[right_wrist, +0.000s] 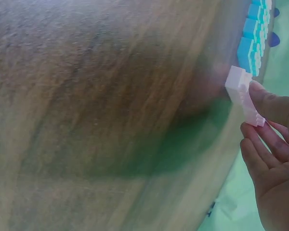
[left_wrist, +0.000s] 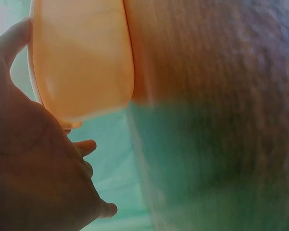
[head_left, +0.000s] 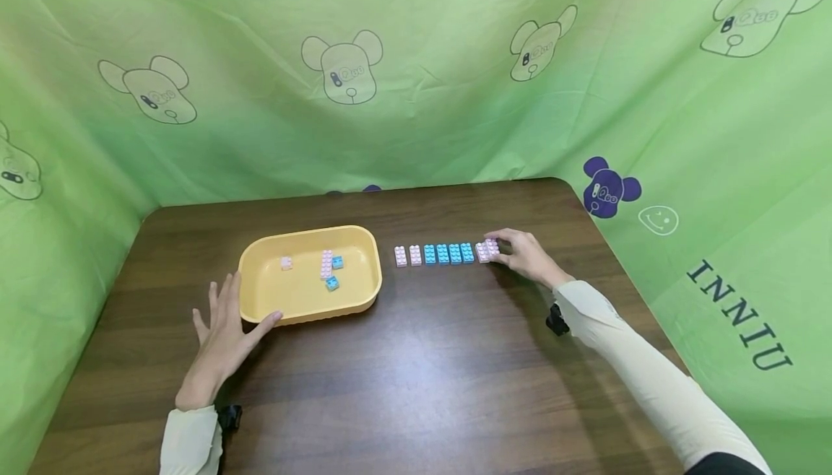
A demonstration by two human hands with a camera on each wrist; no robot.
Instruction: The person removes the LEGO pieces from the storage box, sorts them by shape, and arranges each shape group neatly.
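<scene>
My right hand (head_left: 529,257) pinches a pink toy building brick (head_left: 492,247) between thumb and fingers at the right end of a row. Right beside it lies another pink brick (right_wrist: 235,82). Further left in the row are several blue bricks (head_left: 449,253), then two pink bricks (head_left: 407,255). My left hand (head_left: 224,338) is spread at the near left corner of a yellow tray (head_left: 312,313), thumb at its front rim and fingers along its left side. In the left wrist view, the thumb lies against the tray wall (left_wrist: 82,62).
Inside the tray are a long pink brick (head_left: 326,264), a small pink brick (head_left: 286,263) and two small blue bricks (head_left: 333,284). Everything stands on a dark wooden table (head_left: 416,388). A green printed cloth (head_left: 429,128) hangs behind and at both sides.
</scene>
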